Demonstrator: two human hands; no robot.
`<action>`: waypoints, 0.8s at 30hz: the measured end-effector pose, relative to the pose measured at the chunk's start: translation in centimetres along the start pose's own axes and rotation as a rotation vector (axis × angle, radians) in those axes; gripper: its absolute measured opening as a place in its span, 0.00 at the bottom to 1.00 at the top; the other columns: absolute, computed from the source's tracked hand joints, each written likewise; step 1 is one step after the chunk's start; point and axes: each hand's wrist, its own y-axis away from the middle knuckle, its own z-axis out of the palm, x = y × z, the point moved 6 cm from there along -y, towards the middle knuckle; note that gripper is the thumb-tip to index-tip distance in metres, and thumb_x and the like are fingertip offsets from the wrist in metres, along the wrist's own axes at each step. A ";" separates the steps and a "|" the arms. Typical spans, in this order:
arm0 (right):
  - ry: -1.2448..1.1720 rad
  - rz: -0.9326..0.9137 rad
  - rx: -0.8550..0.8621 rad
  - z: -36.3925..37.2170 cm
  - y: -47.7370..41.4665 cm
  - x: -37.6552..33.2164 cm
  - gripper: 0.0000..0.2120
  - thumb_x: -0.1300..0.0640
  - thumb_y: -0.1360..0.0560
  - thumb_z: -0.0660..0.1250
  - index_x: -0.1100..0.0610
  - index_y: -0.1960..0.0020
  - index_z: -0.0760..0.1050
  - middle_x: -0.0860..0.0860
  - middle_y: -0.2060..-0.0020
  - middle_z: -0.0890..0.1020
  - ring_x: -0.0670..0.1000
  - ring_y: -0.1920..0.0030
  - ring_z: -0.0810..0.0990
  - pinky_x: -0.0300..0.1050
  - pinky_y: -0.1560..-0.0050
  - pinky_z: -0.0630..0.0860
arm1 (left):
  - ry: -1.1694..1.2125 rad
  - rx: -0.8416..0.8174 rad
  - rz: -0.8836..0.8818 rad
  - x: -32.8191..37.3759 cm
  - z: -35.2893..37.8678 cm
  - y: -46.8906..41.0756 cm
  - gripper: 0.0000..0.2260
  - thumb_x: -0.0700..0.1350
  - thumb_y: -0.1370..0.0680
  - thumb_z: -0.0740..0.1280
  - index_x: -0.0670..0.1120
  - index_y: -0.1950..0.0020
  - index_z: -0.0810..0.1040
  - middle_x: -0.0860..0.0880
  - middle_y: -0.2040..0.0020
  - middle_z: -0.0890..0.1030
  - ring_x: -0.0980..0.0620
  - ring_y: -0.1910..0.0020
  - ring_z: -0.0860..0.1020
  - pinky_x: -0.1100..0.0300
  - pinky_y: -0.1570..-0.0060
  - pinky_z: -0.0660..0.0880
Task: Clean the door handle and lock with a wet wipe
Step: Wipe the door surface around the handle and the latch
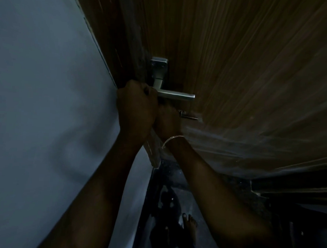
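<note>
A silver lever door handle (178,95) on a metal backplate (159,68) sticks out of a brown wooden door (244,61). My left hand (135,111) is curled round the lever's inner end, close to the door's edge. Just below the lever, my right hand (168,122) is at the lock with its back towards me, and its fingers are hidden. A key (189,116) juts out of the lock to the right of that hand. No wipe shows in this dark view.
A grey-blue wall (48,101) fills the left side, up to the door frame. Below lies a dark floor (176,198) with a person's bare foot (189,225) on it. A thin chain bracelet (171,140) circles my right wrist.
</note>
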 end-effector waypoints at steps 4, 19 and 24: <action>-0.140 -0.014 0.150 -1.4 1.6 0.9 0.14 0.58 0.21 0.66 0.63 0.37 0.77 0.61 0.40 0.81 0.56 0.37 0.76 0.43 0.32 0.67 | -0.018 0.011 0.034 0.2 -0.1 0.1 0.10 0.46 0.21 0.67 0.41 0.53 0.84 0.46 0.56 0.86 0.51 0.57 0.84 0.60 0.55 0.79; -0.306 0.224 0.376 -4.4 3.9 4.5 0.07 0.66 0.19 0.62 0.61 0.45 0.78 0.56 0.50 0.80 0.52 0.48 0.76 0.46 0.46 0.74 | 0.000 -0.013 0.023 -0.1 0.2 -0.4 0.12 0.45 0.19 0.65 0.39 0.52 0.83 0.44 0.55 0.86 0.48 0.56 0.85 0.51 0.52 0.83; -0.321 0.292 0.382 -4.1 3.7 4.5 0.06 0.59 0.18 0.63 0.58 0.43 0.77 0.54 0.48 0.79 0.53 0.46 0.77 0.50 0.45 0.77 | -0.003 -0.037 0.013 -0.1 0.3 -0.5 0.11 0.45 0.20 0.65 0.40 0.52 0.84 0.44 0.54 0.86 0.48 0.55 0.85 0.52 0.50 0.82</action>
